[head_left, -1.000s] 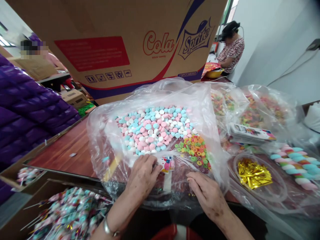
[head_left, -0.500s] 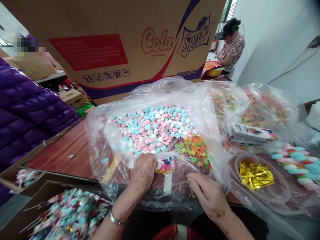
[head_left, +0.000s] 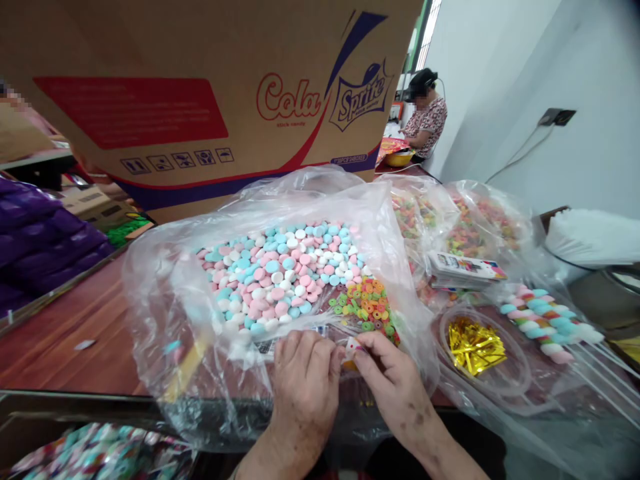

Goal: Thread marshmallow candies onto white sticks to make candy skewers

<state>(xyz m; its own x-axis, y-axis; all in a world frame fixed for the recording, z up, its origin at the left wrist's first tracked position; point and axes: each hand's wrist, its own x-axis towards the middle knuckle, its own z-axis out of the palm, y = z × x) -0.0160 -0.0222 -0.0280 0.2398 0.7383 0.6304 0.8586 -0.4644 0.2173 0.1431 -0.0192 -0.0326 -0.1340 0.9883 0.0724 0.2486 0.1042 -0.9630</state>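
Observation:
My left hand [head_left: 305,383] and my right hand [head_left: 393,383] meet at the near edge of a large clear plastic bag [head_left: 165,293]. Both pinch a small printed packet [head_left: 351,348] between their fingertips. Just beyond them lies a heap of pink, blue and white round candies [head_left: 280,277], with a smaller pile of multicoloured ring candies [head_left: 365,303] to its right. A printed label strip [head_left: 267,347] peeks out by my left knuckles.
A big "Cola Sprite" cardboard box [head_left: 200,100] stands behind the bag. On the right: a bowl of gold twist ties [head_left: 473,343], marshmallow twist sticks [head_left: 545,320], a card stack [head_left: 465,267], bags of ring candy [head_left: 470,223]. Purple packs [head_left: 35,240] left; another person [head_left: 425,117] sits far back.
My hands came together over the small packet, which is lifted off the bag. The view shifted rightward and down, so the lollipop box at lower left is mostly out of sight.

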